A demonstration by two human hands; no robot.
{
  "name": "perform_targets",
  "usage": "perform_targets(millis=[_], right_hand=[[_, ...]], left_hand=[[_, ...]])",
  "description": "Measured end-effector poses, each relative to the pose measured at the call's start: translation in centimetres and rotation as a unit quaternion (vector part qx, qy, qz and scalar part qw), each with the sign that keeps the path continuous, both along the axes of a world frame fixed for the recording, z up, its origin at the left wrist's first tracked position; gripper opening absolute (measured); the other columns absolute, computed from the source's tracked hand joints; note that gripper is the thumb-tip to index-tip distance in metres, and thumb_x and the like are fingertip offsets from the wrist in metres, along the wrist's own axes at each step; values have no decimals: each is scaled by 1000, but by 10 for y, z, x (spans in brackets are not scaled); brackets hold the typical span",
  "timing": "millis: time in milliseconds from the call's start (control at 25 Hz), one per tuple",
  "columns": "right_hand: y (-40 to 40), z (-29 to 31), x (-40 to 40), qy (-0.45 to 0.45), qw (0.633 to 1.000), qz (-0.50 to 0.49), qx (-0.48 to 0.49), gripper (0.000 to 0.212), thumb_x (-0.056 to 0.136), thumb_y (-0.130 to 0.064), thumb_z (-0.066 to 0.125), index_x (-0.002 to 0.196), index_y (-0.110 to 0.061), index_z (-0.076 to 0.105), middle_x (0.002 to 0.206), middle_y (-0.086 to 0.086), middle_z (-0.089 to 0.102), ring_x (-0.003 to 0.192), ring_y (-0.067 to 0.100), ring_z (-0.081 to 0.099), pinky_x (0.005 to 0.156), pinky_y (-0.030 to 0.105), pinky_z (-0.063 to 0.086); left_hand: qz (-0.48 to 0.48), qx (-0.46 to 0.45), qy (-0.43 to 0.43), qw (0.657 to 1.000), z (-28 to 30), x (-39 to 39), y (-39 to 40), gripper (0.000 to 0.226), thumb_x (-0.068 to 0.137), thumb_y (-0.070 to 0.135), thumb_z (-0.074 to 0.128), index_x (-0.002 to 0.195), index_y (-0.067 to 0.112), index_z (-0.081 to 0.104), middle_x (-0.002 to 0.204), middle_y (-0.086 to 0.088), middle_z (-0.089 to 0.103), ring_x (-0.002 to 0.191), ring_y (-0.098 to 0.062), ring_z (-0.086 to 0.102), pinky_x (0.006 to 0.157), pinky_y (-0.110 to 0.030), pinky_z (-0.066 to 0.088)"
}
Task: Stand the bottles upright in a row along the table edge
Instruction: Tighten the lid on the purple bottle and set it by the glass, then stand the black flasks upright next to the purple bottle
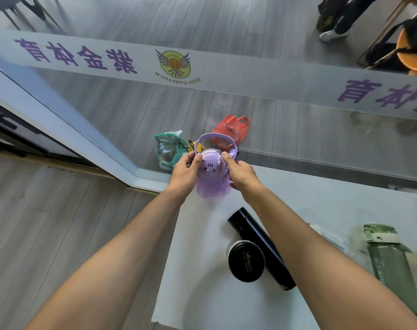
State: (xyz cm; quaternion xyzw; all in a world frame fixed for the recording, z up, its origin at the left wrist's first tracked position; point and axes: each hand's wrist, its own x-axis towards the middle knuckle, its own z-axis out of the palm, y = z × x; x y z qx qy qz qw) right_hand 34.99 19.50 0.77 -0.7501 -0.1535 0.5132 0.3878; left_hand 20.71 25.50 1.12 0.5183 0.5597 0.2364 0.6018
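A purple bottle (211, 173) with a domed lid, a cartoon face and a raised loop handle stands upright at the far left corner of the white table (202, 294). My left hand (185, 172) grips its left side and my right hand (242, 173) grips its right side. A long black flask (255, 236) lies on its side in the table's middle, partly under my right forearm. A short bottle with a black cap (246, 261) stands next to it. A green translucent bottle (391, 260) lies near the right edge.
Behind the table runs a glass wall with purple lettering and a round logo (174, 64). Red (231, 129) and green bags (169, 148) sit on the floor beyond it. A person's legs (338, 17) and a chair are at the far right.
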Motion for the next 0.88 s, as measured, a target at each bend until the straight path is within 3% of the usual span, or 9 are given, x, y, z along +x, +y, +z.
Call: perform_targets(millis=[80,160,240,360,440,520,640,760,880], right_hand=[[-6,8,2,-9,1000,-9,5,45,93,-58,53,96,-14,62,100,3,63,94,22,58,95,40,51],[-19,15,5,-40,999,-22,13,43,94,-54,54,79,-14,57,79,2,54,75,20,49,80,37,47],[-42,20,6,-69,996,-41,24,37,95,-49,56,76,-16,55,70,-2,48,67,18,44,74,36,43],[-88,24,5,-87,994,-66,30,30,93,-42,59,103,-15,67,82,-5,58,82,16,55,87,36,49],[-122,28,-2,-110,991,-72,32,31,93,-37,59,110,-12,68,91,-1,63,91,18,59,91,38,49],[-155,31,-14,-149,986,-61,33,30,96,-32,56,116,-12,68,100,1,66,98,18,61,89,32,47],[-200,34,-39,-199,979,-19,40,30,98,-29,55,121,-15,67,111,0,69,105,16,62,94,31,47],[-225,34,-62,-190,980,33,46,31,94,-23,59,124,-17,65,113,-1,69,109,18,64,100,36,48],[-238,27,-75,-217,972,75,55,55,75,-34,65,128,-24,57,120,-1,66,113,18,62,101,40,49]], left_hand=[[3,-7,10,1000,5,-4,-7,43,97,35,54,132,12,52,120,-5,62,110,-20,60,92,-34,49],[6,8,14,1000,15,-10,-23,46,98,33,53,137,11,47,123,-1,57,108,-16,57,95,-34,47],[3,37,29,999,17,-23,-41,44,98,31,52,138,12,46,125,-1,56,107,-18,57,98,-36,46],[-47,54,64,995,17,-43,-77,34,97,34,51,129,23,55,119,2,63,108,-17,60,99,-45,50],[-113,50,53,991,20,-52,-108,30,98,25,49,126,25,57,111,6,63,97,-11,60,93,-38,52],[-185,54,39,980,22,-58,-140,35,98,13,46,128,26,57,117,4,62,94,-8,60,88,-33,51],[-241,49,46,968,15,-65,-175,42,96,7,42,129,29,55,126,4,60,105,-13,61,98,-36,49],[-270,33,49,961,13,-71,-193,46,93,3,38,130,26,54,127,5,61,118,-22,57,103,-38,44],[-283,33,50,957,13,-83,-203,53,90,1,36,134,28,52,131,7,58,123,-19,54,106,-39,43]])
